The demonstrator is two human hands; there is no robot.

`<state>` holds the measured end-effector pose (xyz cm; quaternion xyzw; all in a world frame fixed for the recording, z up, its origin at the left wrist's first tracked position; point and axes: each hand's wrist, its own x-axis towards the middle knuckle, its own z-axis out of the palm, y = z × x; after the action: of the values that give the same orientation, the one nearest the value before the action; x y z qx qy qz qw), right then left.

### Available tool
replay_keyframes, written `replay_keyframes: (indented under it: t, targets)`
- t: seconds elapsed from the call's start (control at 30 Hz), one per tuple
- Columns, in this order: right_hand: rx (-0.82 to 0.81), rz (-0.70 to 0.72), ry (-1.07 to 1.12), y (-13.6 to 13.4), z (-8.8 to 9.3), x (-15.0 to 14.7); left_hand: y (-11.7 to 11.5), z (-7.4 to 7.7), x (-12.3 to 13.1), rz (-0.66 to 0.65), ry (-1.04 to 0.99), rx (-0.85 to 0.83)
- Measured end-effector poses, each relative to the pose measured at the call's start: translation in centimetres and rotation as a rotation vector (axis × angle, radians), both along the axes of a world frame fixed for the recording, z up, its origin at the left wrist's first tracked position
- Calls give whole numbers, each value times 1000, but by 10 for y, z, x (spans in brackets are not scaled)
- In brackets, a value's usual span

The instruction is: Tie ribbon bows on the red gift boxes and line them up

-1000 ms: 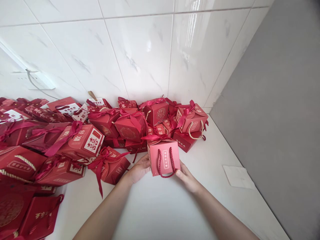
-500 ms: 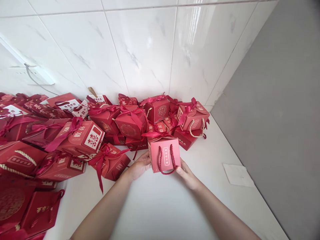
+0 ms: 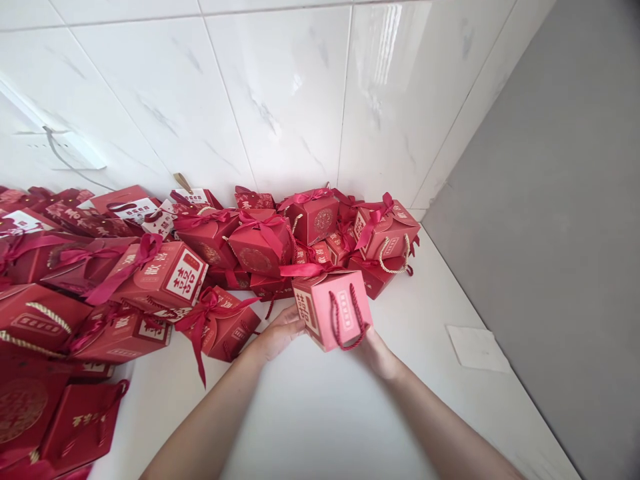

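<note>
Between my two hands is a red gift box point(image 3: 325, 313) with a dark red rope handle on its near face and a ribbon on top. My left hand point(image 3: 284, 333) presses its fingers against the box's left side, where a white panel with a red character shows. From the right, my right hand point(image 3: 377, 353) grips the lower corner; most of its fingers are hidden behind the box. Just left of my left hand, another red box with a ribbon bow point(image 3: 223, 323) lies tilted on the white surface. Right behind the held box, more red boxes are piled up.
Many red gift boxes point(image 3: 157, 277) are stacked along the tiled wall point(image 3: 280, 100) and down the left side. A box with a cream rope handle point(image 3: 387, 233) tops the right end. A white square plate point(image 3: 477, 348) lies near the grey panel point(image 3: 550, 233) at right.
The held box has turned and shifted slightly right, so its left face with the white panel now shows. My right thumb has moved from the front face to behind the edge.
</note>
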<state>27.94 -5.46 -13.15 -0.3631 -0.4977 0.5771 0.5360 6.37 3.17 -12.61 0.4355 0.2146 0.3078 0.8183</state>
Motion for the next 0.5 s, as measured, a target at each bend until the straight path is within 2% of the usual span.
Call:
replay_keyframes:
  t: [0.17,0.23,0.37,0.5]
  targets:
    - [-97,-40,232,2,2,-7,-6,3,-1,3,20,99]
    - [-162,-15,290,5,5,-10,-8,4,0,13,13,119]
    - [-216,-16,270,7,9,-13,-7,6,4,81,-25,163]
    - [-130,-77,182,4,12,-10,-5,9,10,123,41,303]
